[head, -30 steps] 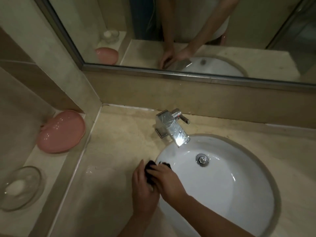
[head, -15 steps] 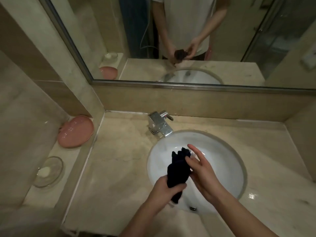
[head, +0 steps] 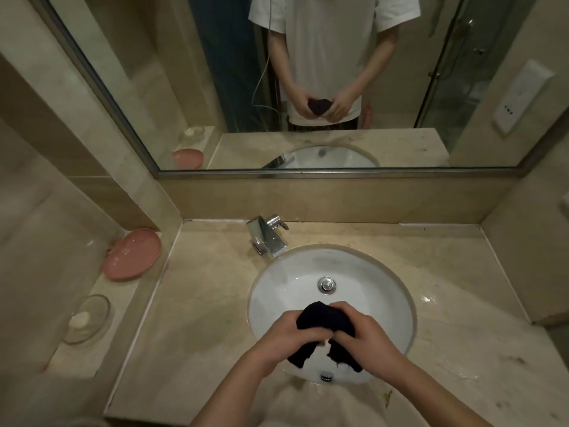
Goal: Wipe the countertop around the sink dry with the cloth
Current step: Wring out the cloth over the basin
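Left hand point(head: 288, 335): fingers curled round one end of the cloth point(head: 323, 322), gripping it above the near half of the sink point(head: 369, 278).
Right hand point(head: 368, 335): fingers likewise curled round the cloth's other end, knuckles close to the left hand's.
Cloth: dark, near-black soft fabric, bunched into a rumpled mound between the two hands; two ragged ends hang below the fists over the basin. It is held clear of the countertop point(head: 197, 303).
Sink: round white glazed basin set under the counter, smooth and glossy, with a round chrome drain stopper point(head: 326, 285) at centre and a small chrome overflow fitting point(head: 326, 376) on the near wall.
Faucet point(head: 267, 235): angular chrome block with a short lever, behind the basin's left rim.
Countertop: beige veined polished stone; shiny wet patches to the right of the basin.
Side ledge, left: oval pink plastic dish point(head: 132, 257), glossy; nearer, a clear glass dish point(head: 86, 318) holding a pale soap bar point(head: 79, 319).
Mirror point(head: 215, 87): metal-framed, spanning the back wall, reflecting the person and the counter.
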{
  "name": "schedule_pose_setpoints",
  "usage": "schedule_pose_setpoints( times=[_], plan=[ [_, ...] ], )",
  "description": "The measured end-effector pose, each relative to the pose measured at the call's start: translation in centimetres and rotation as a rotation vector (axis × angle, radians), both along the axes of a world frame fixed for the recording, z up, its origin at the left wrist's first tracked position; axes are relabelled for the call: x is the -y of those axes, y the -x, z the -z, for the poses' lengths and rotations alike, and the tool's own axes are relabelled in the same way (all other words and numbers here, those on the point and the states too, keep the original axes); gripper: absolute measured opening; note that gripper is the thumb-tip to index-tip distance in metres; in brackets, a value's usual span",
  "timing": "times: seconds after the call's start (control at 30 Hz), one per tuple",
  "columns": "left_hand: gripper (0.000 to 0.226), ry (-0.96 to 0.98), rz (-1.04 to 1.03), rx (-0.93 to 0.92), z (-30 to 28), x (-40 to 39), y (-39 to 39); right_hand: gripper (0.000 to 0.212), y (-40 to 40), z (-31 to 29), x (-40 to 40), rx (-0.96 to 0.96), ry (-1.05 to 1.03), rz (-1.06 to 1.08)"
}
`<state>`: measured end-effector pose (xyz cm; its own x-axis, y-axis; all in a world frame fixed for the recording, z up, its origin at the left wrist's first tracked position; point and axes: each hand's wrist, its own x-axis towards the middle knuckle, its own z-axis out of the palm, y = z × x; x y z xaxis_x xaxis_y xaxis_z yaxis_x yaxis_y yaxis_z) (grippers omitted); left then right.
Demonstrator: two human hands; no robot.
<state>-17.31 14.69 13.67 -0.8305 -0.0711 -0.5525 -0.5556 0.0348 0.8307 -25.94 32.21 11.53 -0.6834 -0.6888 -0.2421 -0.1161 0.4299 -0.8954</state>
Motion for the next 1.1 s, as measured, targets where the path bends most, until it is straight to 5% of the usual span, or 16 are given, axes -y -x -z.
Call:
schedule_pose_setpoints(
  times=[0.13, 0.27, 0.33, 0.4, 0.47, 0.53, 0.6, 0.67, 0.9, 0.97, 1.1],
  plan=[
    [0.043, -0.301, -0.450, 0.019, 1.4, -3.0, 0.3, 0.034, -1.5, -0.9, 1.7, 0.222, 0.191, 0.275],
    [0.049, -0.720, -0.591, 0.058, 0.7, -4.1, 1.0, 0.048, -4.6, -0.2, 2.4, -0.114, 0.075, 0.127],
    [0.049, -0.639, -0.518, 0.062, 0.3, -3.7, 0.8, 0.055, -4.4, 0.5, 1.7, -0.378, -0.067, -0.075],
    [0.054, -0.552, -0.490, 0.086, 0.2, -3.3, 0.2, 0.055, -2.8, -0.2, 0.3, -0.332, -0.010, -0.235],
    [0.047, -0.564, -0.413, 0.133, 0.1, -2.5, -0.2, 0.057, -0.7, -1.0, -1.2, -0.337, 0.078, -0.171],
    [0.029, -0.555, -0.256, 0.167, -0.5, -1.7, -0.1, 0.081, 1.2, -1.7, -1.9, -0.629, 0.017, -0.162],
    [0.011, -0.503, -0.043, 0.195, -1.8, -1.4, 0.5, 0.095, 2.0, -1.8, -1.5, -0.884, -0.100, -0.381],
    [0.021, -0.444, 0.143, 0.234, -2.7, -1.6, 1.4, 0.096, 1.8, -1.9, -0.7, -0.964, -0.144, -0.555],
    [0.025, -0.112, 0.489, 0.387, -4.5, 0.0, 4.6, 0.047, 3.8, -3.0, 2.2, -1.144, -0.198, -0.596],
    [0.022, -0.033, 0.475, 0.396, -4.3, 0.0, 5.0, 0.039, 4.6, -3.4, 3.3, -1.219, -0.354, -0.646],
    [0.009, 0.351, 0.325, 0.296, -1.7, -1.2, 5.3, 0.010, 4.4, -4.3, 5.4, -1.069, -0.777, -0.799]
  ],
)
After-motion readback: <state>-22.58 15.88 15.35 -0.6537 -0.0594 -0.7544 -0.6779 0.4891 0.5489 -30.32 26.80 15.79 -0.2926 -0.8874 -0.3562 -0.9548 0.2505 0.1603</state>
